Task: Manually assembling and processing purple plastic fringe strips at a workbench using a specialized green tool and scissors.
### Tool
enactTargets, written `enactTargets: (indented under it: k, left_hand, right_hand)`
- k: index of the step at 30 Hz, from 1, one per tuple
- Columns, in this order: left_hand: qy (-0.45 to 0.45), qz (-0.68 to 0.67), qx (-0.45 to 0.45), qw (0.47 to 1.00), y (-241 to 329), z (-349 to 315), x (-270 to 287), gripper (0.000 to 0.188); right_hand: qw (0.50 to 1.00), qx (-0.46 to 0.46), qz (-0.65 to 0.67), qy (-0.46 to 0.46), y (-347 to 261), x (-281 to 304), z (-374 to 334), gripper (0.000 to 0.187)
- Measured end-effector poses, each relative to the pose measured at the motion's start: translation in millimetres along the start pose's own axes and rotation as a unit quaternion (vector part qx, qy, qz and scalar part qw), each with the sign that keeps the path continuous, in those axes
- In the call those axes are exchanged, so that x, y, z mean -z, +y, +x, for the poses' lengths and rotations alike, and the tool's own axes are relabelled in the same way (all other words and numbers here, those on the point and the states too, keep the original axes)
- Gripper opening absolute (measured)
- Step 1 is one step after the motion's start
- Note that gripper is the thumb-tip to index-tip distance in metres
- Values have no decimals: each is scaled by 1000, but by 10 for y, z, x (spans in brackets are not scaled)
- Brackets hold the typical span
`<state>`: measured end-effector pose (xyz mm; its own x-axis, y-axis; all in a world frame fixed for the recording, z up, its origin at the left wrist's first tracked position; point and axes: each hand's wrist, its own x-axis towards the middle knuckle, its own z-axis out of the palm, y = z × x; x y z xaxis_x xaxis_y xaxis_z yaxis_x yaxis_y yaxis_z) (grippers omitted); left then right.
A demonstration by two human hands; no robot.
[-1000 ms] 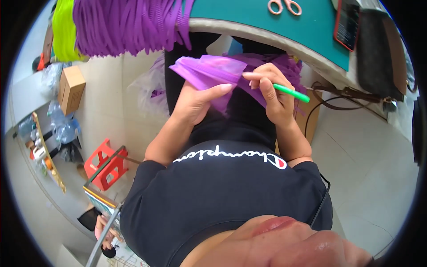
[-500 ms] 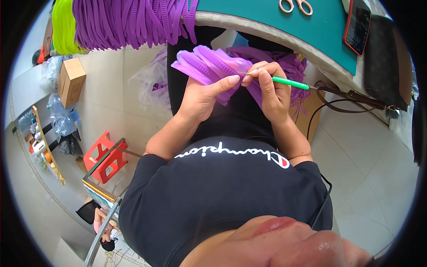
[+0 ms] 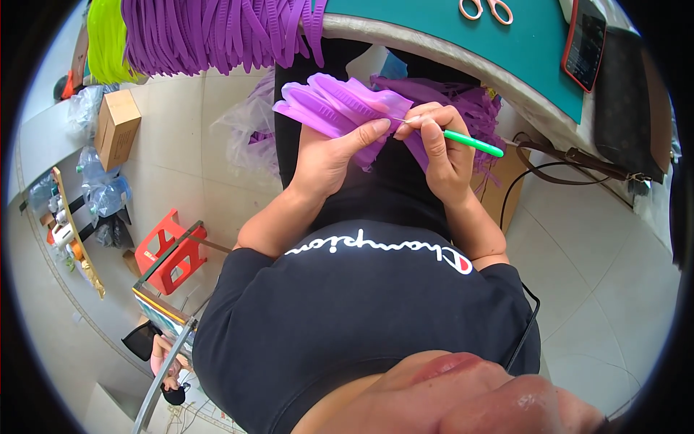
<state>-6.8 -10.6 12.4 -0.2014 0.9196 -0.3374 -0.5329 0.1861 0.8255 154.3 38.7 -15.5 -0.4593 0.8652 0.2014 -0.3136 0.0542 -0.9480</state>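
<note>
My left hand is closed around a fanned piece of purple, soft rubbery sheet with ribbed strips, its thumb pressed on top. Between the fingers of my right hand is a green-handled tool with a thin metal tip. That tip meets the purple sheet just beside my left thumb; its exact shape is too small to make out. Part of the sheet hangs down between both hands, and my left fingers are mostly hidden behind it.
Many purple ribbed straps hang over the table edge, beside lime-green ones. On the green mat lie pink-handled scissors and a phone. Purple scraps lie beneath. A red stool and cardboard box stand left.
The tool's tip has shifted slightly right along the purple sheet, and its handle sits a little lower. The sheet's left end has tilted slightly. Both hands keep their hold.
</note>
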Motion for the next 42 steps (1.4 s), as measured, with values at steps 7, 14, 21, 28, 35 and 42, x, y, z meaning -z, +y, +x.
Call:
enactTargets:
  k: [7, 14, 21, 28, 35, 42]
  left_hand:
    - [-11, 47, -22, 999, -37, -4, 70, 30]
    - [-339, 216, 225, 888, 170, -42, 509, 28]
    - [-339, 144, 155, 917, 153, -61, 575, 19]
    - [-72, 67, 87, 991, 65, -50, 89, 14]
    - [14, 17, 36, 999, -11, -1, 39, 13]
    - [19, 17, 30, 999, -4, -3, 34, 14]
  right_hand:
    - [948, 140, -285, -15, -29, 154, 154, 8]
    - [880, 253, -264, 302, -319, 861, 586, 17]
    - [951, 115, -238, 161, -372, 761, 652, 19]
    - [976, 112, -171, -80, -225, 130, 204, 10]
    - [910, 263, -306, -94, -122, 61, 150, 13]
    - [897, 278, -329, -95, -95, 52, 155, 16]
